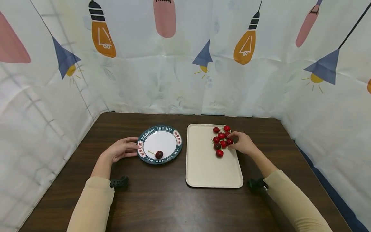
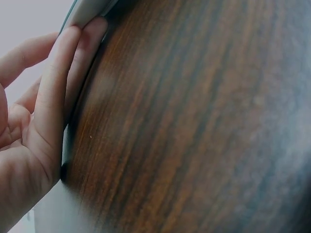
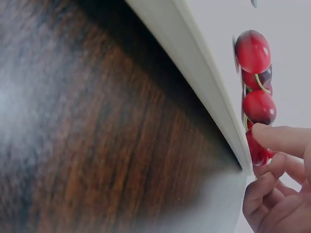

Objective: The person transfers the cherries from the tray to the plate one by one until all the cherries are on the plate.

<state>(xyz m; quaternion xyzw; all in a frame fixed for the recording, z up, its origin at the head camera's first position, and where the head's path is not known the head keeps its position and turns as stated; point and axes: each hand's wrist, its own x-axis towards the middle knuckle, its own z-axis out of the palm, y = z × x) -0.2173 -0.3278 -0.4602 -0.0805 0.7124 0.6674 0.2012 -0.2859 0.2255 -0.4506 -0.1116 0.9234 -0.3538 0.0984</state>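
Note:
My left hand (image 1: 123,149) is at the left rim of a round plate (image 1: 140,158) with a dark green lettered border. Its extended fingers (image 2: 58,73) touch the rim in the left wrist view. One dark cherry (image 1: 159,155) with a stem lies on the plate. At the right edge of a cream rectangular tray (image 1: 213,170), my right hand (image 1: 243,143) pinches a red cherry (image 1: 230,141) between thumb and index finger. Several other red and dark cherries (image 1: 221,135), some with green stems, cluster beside it on the tray. That pinched cherry (image 3: 256,148) is partly covered by the thumb.
Plate and tray stand side by side on a dark brown wooden table (image 1: 162,199), with a strip of tabletop between them. White curtains (image 1: 174,83) printed with lamps surround the table's back and sides. A dark band is on each wrist.

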